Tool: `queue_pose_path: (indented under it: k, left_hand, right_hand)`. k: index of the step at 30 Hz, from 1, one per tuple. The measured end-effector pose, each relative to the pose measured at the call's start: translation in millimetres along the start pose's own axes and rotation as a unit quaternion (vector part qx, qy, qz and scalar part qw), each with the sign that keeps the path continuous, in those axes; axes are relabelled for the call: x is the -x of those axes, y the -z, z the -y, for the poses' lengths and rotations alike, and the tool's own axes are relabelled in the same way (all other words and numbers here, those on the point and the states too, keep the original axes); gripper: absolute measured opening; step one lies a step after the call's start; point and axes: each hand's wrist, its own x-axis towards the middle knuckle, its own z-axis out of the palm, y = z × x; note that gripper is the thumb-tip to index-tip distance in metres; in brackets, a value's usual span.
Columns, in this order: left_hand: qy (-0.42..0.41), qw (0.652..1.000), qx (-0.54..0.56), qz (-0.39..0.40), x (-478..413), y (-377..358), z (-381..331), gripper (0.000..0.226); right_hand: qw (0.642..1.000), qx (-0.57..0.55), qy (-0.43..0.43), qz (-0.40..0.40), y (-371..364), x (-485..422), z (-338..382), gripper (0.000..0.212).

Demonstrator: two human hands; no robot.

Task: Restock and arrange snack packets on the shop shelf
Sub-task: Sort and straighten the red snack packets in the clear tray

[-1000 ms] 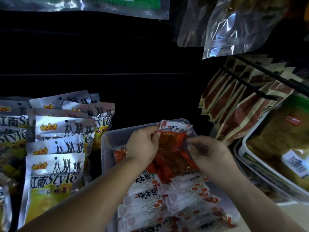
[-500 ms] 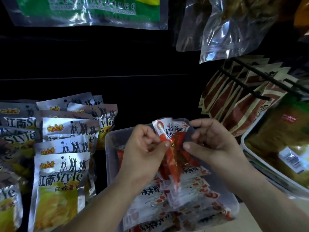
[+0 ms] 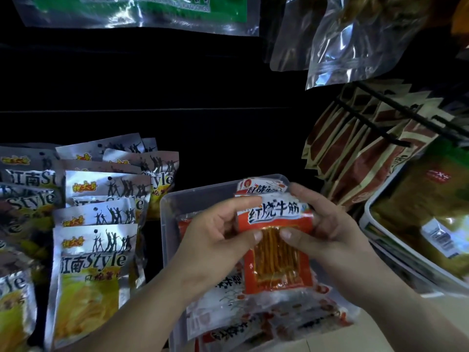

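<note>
Head view: in the centre of the frame both hands are clamped on one red packet (image 3: pixel 276 252), held upright and facing the camera. The left hand (image 3: pixel 218 240) grips its left edge, thumb on the front and forefinger along the top. The right hand (image 3: pixel 330 235) grips the right edge, thumb on the front beside the left thumb and fingers curled over the top corner. Orange strips show through the packet's clear window. The top of a second packet (image 3: pixel 261 186) shows just behind it; whether a hand holds it cannot be told.

The held packet is above a clear tray (image 3: pixel 198 194), where more red-and-white packets (image 3: pixel 228 301) lie overlapping, down to the lower edge. At the left, silver packets (image 3: pixel 94 262) with yellow fronts stand in rows on the shelf. At the right, brown packets (image 3: pixel 355 153) hang on black pegs (image 3: pixel 375 123), with a white basket (image 3: pixel 365 219) holding a green bag (image 3: pixel 431 199) below them. Clear bags (image 3: pixel 355 39) hang at the upper right.
</note>
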Motion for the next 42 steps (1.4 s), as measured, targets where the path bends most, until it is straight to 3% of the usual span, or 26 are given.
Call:
queue_pose_path:
  k: [2,5,7,9,11,14,19,22,24,26,28,29,31,33,34,36,40,42]
  left_hand:
    - [-0.001,1.0,0.005,-0.004,-0.1,1.4,-0.1,0.055]
    - [0.032,0.998,-0.008,0.056,4.4,3.1,5.9,0.073]
    - [0.042,0.994,-0.054,0.082,6.4,-1.1,14.2,0.073]
    - [0.021,0.991,-0.103,0.079,7.8,-5.0,20.0,0.069]
    - [-0.011,0.99,-0.12,0.071,7.7,-5.4,21.2,0.069]
    - [-0.027,0.991,-0.101,0.089,7.8,-3.0,17.8,0.073]
    - [-0.091,0.98,-0.173,0.025,6.0,-10.0,22.3,0.059]
    - [-0.159,0.941,-0.297,0.021,10.1,-8.5,21.9,0.058]
    - [-0.209,0.899,-0.383,0.042,10.3,-12.4,22.0,0.051]
    - [-0.262,0.867,-0.421,0.053,9.6,-20.1,24.1,0.037]
    - [-0.287,0.856,-0.424,0.077,11.6,-26.1,25.1,0.037]
    - [-0.286,0.86,-0.414,0.089,13.0,-26.2,26.5,0.036]
    - [-0.232,0.909,-0.335,0.09,17.5,-22.4,26.5,0.036]
    - [-0.154,0.967,-0.203,0.028,20.9,-19.9,25.3,0.034]
    - [-0.128,0.979,-0.155,-0.018,19.6,-19.9,22.5,0.032]
    - [-0.069,0.992,-0.089,-0.062,13.4,-19.3,13.9,0.029]
    - [0.016,0.999,-0.005,-0.031,3.7,-18.1,4.6,0.016]
    - [0.023,0.999,0.01,-0.045,0.8,-18.3,7.4,0.037]
  right_hand:
    - [0.999,0.034,0.017,0.0,-3.3,4.1,0.4,0.068]
    - [0.991,0.088,0.033,-0.096,-9.4,1.7,-1.8,0.039]
    - [0.986,0.098,0.028,-0.136,-7.3,-2.0,-4.8,0.036]
    - [0.987,0.126,0.017,-0.095,-1.5,-3.0,-4.8,0.054]
    - [0.987,0.163,-0.004,0.004,3.3,1.9,-2.2,0.086]
    - [0.945,0.318,0.032,0.075,10.1,7.9,-7.5,0.109]
    - [0.915,0.39,0.107,-0.006,8.3,5.3,-25.6,0.104]
    - [0.874,0.441,0.184,-0.086,9.9,5.8,-23.0,0.075]
    - [0.911,0.349,0.211,-0.062,0.8,5.1,-17.8,0.049]
    - [0.958,0.225,0.18,-0.004,-9.7,1.4,-16.9,0.041]
    - [0.967,0.198,0.161,-0.023,-14.3,-1.2,-15.9,0.04]
    - [0.966,0.197,0.162,-0.037,-12.8,-1.3,-15.5,0.043]
    - [0.967,0.185,0.164,-0.056,-4.9,0.6,-13.0,0.051]
    - [0.973,0.168,0.149,-0.048,2.5,3.1,-12.2,0.059]
    - [0.976,0.164,0.138,-0.036,3.7,4.3,-10.6,0.063]
    - [0.979,0.162,0.124,-0.006,1.6,7.4,-6.0,0.068]
    - [0.982,0.146,0.114,0.028,-4.9,9.1,5.9,0.075]
    - [0.979,0.161,0.125,0.017,-6.5,8.6,6.3,0.079]
